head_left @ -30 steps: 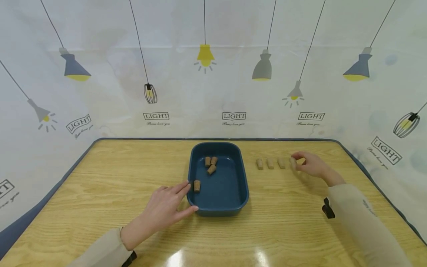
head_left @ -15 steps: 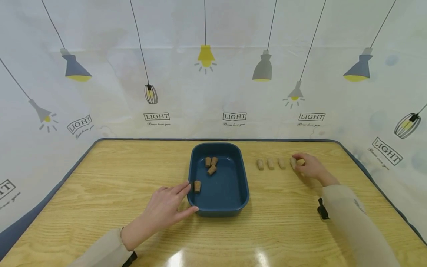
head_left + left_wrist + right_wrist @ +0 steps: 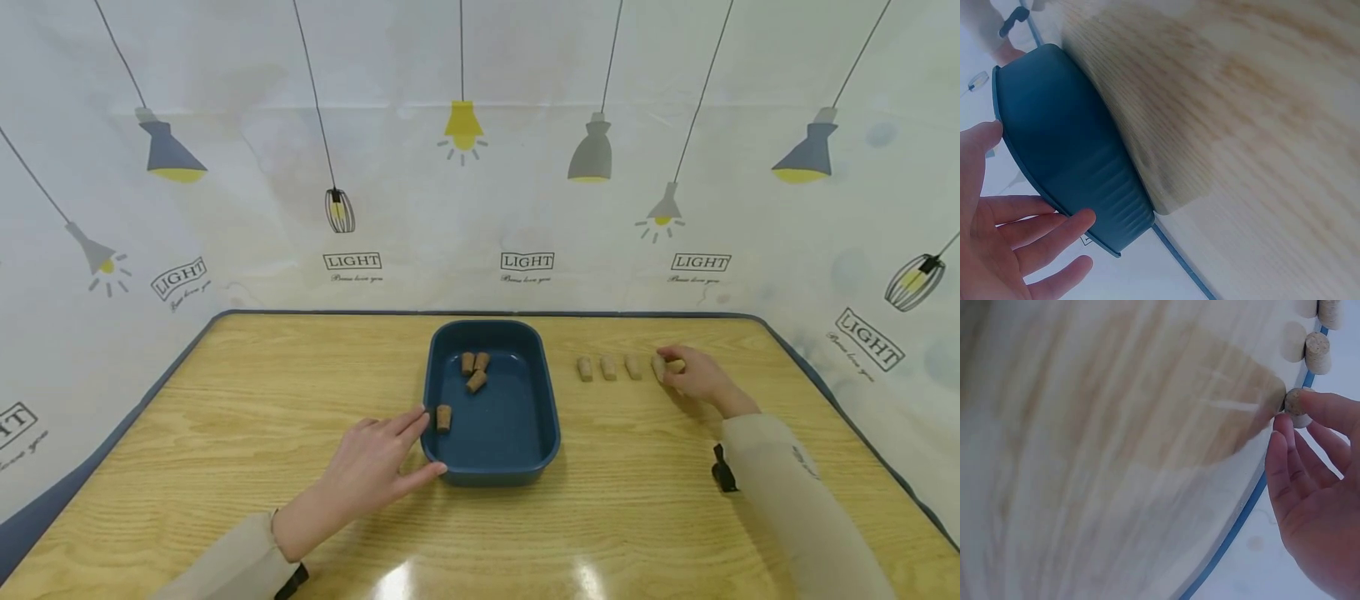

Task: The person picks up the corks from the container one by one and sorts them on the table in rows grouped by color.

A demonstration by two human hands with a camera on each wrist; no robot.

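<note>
My right hand (image 3: 699,374) pinches a pale cork stopper (image 3: 659,367) between thumb and fingers, at the right end of a row of similar corks (image 3: 608,367) lying on the table. In the right wrist view the thumb tip lies on the held cork (image 3: 1297,406). My left hand (image 3: 367,467), fingers extended, touches the left rim of a deep blue rectangular tray (image 3: 517,446); in the left wrist view its thumb and fingertips rest along the rim of the tray (image 3: 1072,144). Inside the tray, three brown corks (image 3: 476,381) cluster near the back, and another brown cork (image 3: 444,419) lies by the left wall.
The wooden table (image 3: 300,367) has a dark blue edge and meets a white backdrop (image 3: 420,192) printed with hanging lamps. Each sleeve carries a black strap, such as the right strap (image 3: 723,469).
The right forearm has shifted slightly leftward, while the fingers stay at the rightmost cork. The left hand, tray and other corks look unchanged.
</note>
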